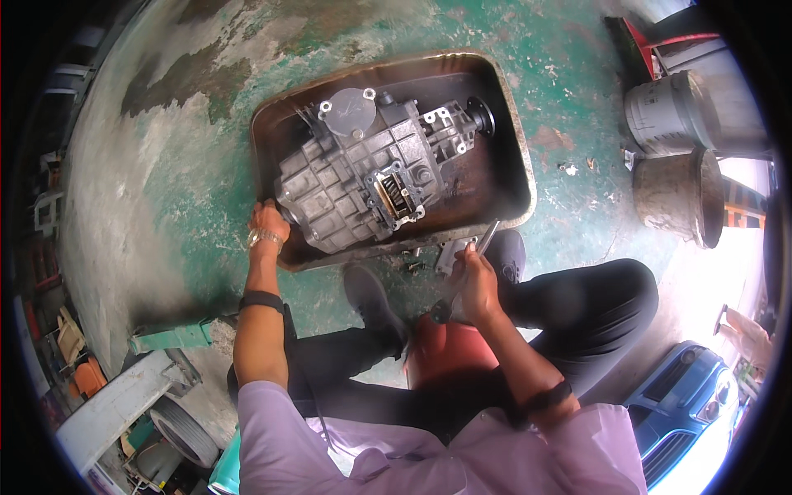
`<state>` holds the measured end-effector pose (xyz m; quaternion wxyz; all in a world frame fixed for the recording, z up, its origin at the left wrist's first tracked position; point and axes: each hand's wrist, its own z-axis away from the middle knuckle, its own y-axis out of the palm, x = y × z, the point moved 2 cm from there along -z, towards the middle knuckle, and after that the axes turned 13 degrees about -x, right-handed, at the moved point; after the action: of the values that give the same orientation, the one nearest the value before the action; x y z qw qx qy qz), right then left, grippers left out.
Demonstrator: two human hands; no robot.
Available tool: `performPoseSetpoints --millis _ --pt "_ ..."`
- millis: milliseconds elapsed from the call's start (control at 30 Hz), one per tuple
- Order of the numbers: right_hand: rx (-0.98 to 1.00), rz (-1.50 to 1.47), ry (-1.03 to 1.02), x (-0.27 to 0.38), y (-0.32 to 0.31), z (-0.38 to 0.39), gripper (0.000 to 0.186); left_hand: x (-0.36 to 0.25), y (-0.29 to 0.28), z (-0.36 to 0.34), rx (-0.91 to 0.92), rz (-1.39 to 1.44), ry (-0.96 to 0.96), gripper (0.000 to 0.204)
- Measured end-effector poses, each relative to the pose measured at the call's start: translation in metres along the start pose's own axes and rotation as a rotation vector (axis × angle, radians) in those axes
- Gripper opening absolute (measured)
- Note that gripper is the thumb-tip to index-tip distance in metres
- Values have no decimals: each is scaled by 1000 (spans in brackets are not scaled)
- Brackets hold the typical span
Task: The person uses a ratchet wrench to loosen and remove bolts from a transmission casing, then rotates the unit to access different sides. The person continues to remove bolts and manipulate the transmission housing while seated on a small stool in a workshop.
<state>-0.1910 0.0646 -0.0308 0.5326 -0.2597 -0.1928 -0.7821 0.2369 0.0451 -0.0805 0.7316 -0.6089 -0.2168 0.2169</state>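
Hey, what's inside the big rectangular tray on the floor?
A grey metal housing lies in the tray, with dark ridged parts exposed on its upward side. What lies directly beneath it is covered and cannot be seen.

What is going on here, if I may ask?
A person sits before a brown tray on the green floor, with a grey gearbox lying in it. The left hand is at the gearbox's left end, by the tray's wall; whether it grips is hard to tell. The right hand holds a slim metal tool, pointing toward the tray's near rim. Ridged metal parts show through the gearbox's opening.
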Motion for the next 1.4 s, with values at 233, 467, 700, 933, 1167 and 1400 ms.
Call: performPoseSetpoints --millis 233,467,700,933,1167,1400 --pt "-116 -53 -84 -50 -22 -65 27 -13 -44 -15 -249 385 -54 41" --pt "-205 133 -110 -99 -38 -102 22 -51 -57 -10 -224 467 -242 75" --pt "-292 239 -91 -117 -58 -140 35 -98 -53 -10 -371 266 -328 76" --pt "-257 186 -126 -135 -76 -172 29 -112 -55 -10 -455 118 -379 59" --pt "-172 416 -34 -124 -87 -179 23 -111 -58 -8 -475 184 -312 56" --pt "-321 782 -259 -85 -60 -156 25 -107 -61 -10 -377 264 -293 56"
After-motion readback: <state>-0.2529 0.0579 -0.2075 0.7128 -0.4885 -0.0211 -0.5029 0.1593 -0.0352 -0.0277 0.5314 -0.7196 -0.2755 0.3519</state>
